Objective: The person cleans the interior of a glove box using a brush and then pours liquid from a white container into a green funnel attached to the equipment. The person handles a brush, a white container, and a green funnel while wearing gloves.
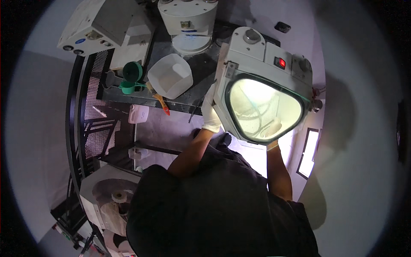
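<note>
In front of me stands a white blasting cabinet (265, 64) with a brightly lit window (265, 109) in a dark seal. My left hand (209, 115), in a white glove, lies against the cabinet's left side; its fingers are mostly hidden there. My right forearm goes up to the cabinet's lower right edge. Through the window my right hand (273, 127) shows only as a pale gloved shape inside, its fingers blurred by glare. Whether it holds anything cannot be made out. A curved hose (250, 113) is faintly visible behind the glass.
On the dark bench (141, 88) left of the cabinet are a white square tub (171, 77), green cups (132, 72) and an orange-tipped brush (162, 104). White machines (188, 21) stand behind. A plastic jug (138, 114) is below; another machine (107, 199) stands lower left.
</note>
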Demonstrator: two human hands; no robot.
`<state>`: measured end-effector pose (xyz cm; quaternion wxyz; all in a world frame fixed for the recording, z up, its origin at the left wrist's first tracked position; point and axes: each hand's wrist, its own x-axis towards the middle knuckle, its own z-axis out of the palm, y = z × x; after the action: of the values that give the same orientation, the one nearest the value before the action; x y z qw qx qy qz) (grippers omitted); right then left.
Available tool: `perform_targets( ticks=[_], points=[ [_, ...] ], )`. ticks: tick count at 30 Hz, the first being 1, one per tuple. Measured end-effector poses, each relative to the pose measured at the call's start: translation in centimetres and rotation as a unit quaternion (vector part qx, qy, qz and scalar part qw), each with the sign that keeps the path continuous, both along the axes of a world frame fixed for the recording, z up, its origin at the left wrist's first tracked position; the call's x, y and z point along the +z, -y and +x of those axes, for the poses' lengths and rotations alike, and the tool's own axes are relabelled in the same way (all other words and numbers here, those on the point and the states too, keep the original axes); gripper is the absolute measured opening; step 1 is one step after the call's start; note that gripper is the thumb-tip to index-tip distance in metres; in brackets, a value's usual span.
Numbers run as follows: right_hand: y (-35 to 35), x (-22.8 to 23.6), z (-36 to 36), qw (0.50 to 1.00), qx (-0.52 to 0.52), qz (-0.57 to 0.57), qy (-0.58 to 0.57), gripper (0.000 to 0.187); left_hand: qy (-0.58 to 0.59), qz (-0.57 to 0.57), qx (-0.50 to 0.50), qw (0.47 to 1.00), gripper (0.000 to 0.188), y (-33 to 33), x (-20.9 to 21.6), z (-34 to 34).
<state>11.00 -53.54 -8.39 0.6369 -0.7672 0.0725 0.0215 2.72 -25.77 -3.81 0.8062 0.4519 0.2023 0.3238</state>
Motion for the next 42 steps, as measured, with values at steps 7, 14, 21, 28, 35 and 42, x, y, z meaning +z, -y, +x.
perform_targets(
  ticks=[7,14,21,28,35,42],
  points=[
    [-0.8,-1.4,-0.4,0.997,0.055,-0.005,-0.056,0.03,0.036,-0.02,-0.003,0.999,0.045,-1.3,-1.2,2.0],
    [-1.2,-2.3,-0.2,0.996,0.054,-0.01,-0.067,0.028,-0.007,0.091,0.008,0.996,0.049,-4.4,-0.5,4.7],
    [0.0,-2.1,0.6,0.998,0.004,-0.015,-0.058,0.026,-0.017,0.078,0.031,0.996,0.041,-4.2,-1.4,4.5],
    [1.1,-1.8,4.7,0.999,0.0,0.003,-0.038,0.025,-0.013,0.015,0.087,0.996,0.032,-0.7,0.1,4.9],
    [1.1,-1.9,8.0,0.999,0.022,0.022,-0.042,0.024,0.032,-0.159,0.047,0.986,0.025,-0.2,-7.6,5.1],
    [0.2,-2.9,7.4,0.999,-0.009,0.036,-0.033,0.022,-0.047,0.122,0.077,0.988,0.02,-3.2,-5.2,6.2]
  ],
)
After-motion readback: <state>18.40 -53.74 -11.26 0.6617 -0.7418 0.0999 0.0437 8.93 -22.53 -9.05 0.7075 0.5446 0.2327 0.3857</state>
